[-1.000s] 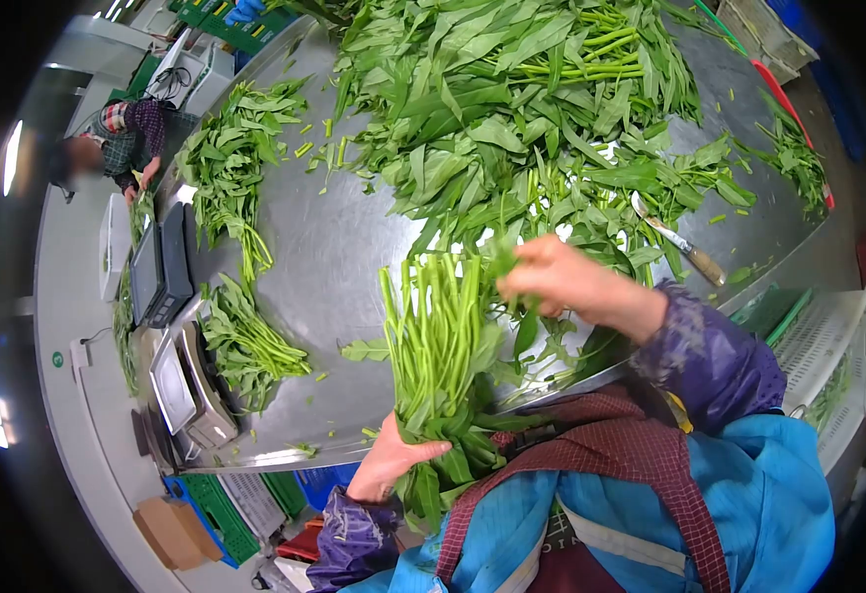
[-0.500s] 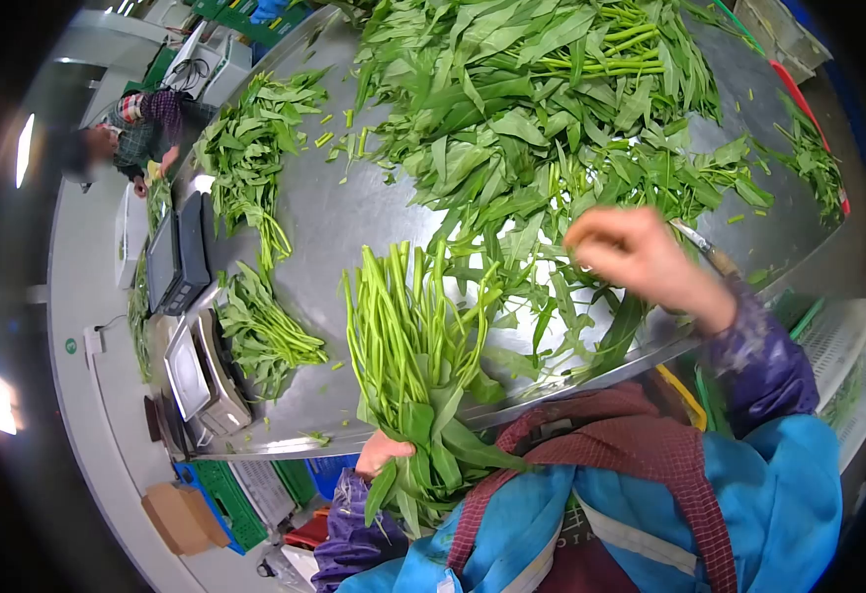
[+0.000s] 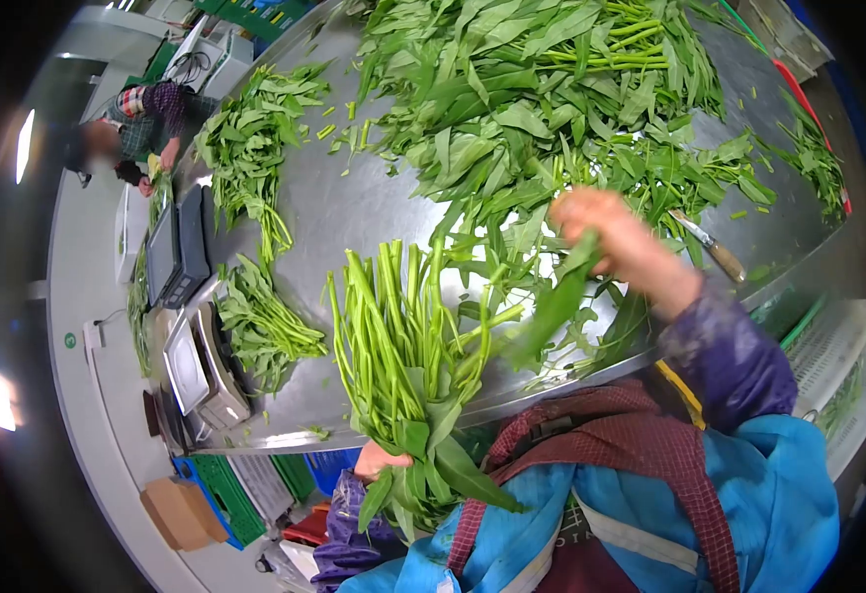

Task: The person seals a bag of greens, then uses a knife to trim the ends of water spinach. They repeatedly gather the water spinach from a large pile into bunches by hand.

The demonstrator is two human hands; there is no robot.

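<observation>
My left hand is wrapped round the leafy end of a bunch of water spinach, its cut stems pointing up and away from me at the table's front edge. To the right, my right hand is closed on a leafy water spinach sprig, which hangs towards the bunch and is smeared by motion. Loose leaves and stems lie beneath that hand. Just beyond it spreads a large heap of water spinach. A knife rests on the table right of my right hand.
On the metal table, smaller water spinach bunches lie to the left, near two weighing scales. Another person stands at the far left. Crates and a cardboard box sit below the table.
My right hand has moved slightly left and towards me and now holds a sprig, uncovering more of the knife. The bunch in my left hand has shifted a little, its stems spread wider.
</observation>
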